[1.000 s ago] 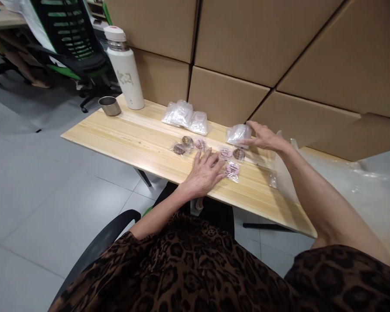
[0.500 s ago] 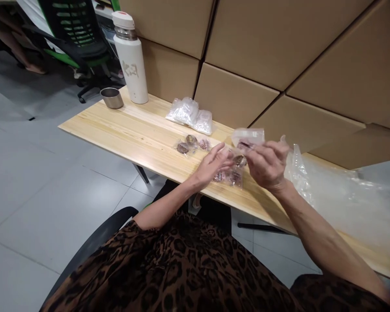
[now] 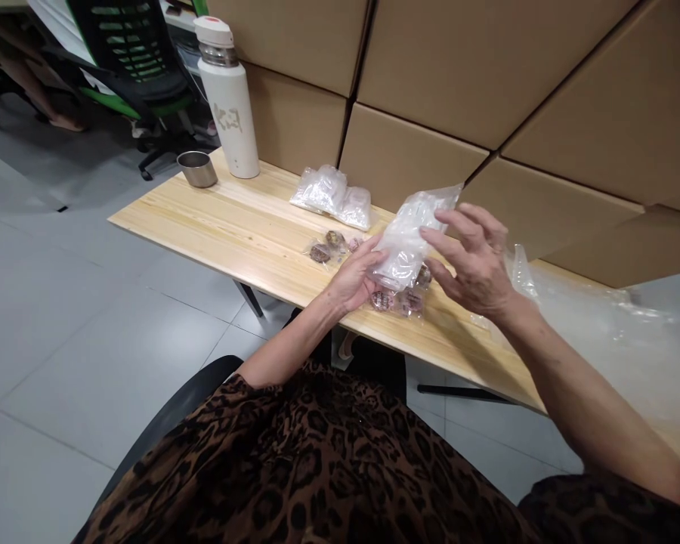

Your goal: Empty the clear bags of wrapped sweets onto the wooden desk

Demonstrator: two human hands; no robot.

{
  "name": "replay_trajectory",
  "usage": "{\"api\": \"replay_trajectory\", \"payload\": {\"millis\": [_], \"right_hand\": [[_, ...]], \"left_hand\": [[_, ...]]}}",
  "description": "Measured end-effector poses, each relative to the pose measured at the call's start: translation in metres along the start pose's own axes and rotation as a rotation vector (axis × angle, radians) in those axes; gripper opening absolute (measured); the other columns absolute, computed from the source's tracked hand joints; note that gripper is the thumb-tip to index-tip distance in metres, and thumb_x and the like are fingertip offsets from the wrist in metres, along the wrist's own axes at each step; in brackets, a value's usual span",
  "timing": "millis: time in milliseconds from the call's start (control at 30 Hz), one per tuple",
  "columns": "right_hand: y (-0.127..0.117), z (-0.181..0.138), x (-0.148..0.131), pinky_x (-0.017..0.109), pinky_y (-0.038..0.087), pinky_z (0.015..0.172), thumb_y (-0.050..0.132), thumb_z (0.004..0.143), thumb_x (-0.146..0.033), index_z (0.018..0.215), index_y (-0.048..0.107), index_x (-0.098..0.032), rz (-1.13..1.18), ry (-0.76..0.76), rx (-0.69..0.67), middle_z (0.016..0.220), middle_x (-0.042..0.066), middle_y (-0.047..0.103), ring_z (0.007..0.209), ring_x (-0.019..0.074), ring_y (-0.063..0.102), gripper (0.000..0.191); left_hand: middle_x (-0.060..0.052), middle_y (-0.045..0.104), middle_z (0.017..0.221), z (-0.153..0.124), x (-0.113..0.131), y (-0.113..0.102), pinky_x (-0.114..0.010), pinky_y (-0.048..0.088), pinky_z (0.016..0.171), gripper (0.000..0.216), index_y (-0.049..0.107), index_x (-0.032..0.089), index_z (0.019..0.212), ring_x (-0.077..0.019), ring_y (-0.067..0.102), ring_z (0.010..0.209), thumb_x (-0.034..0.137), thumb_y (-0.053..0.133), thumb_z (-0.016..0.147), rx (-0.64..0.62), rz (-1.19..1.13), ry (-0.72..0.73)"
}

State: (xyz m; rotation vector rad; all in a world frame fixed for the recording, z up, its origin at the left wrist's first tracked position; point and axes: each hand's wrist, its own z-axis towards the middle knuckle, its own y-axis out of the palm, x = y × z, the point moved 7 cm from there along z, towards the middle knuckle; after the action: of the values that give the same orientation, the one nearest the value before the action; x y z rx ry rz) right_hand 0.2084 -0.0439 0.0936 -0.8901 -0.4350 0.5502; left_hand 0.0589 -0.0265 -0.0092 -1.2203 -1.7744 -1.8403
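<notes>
Head view: a clear plastic bag is held above the surface's near edge, clamped by the left hand fingers below, right hand fingers spread against its side.

Bare table left of wrapped pieces, flask and boxes blocking behind
</notes>
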Motion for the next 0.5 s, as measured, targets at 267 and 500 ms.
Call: {"api": "replay_trajectory", "payload": {"millis": [267,500], "right_hand": [[-0.021,0.088,0.028,0.064,0.033,0.123,0.039,0.113,-0.039,0.112,0.072,-0.023,-0.066,0.104,-0.013,0.134,0.014,0.074,0.144,0.0341,0.055,0.037],[-0.077,0.134,0.047,0.059,0.031,0.122,0.021,0.116,-0.045,0.147,0.06,-0.005,-0.238,0.413,-0.05,0.162,0.022,0.054,0.156,0.0373,0.041,0.063]], "left_hand": [[-0.013,0.029,0.183,0.005,0.021,-0.029,-0.053,0.042,0.131,0.071,0.013,0.031,0.174,-0.0283,0.038,0.167,0.06,0.031,0.112,0.203,0.576,0.39],[-0.016,0.027,0.183,-0.021,0.02,-0.022,-0.052,0.02,0.14,0.076,0.016,0.026,0.173,-0.0261,0.022,0.172,0.065,0.032,0.11,0.242,1.109,0.688]]}}
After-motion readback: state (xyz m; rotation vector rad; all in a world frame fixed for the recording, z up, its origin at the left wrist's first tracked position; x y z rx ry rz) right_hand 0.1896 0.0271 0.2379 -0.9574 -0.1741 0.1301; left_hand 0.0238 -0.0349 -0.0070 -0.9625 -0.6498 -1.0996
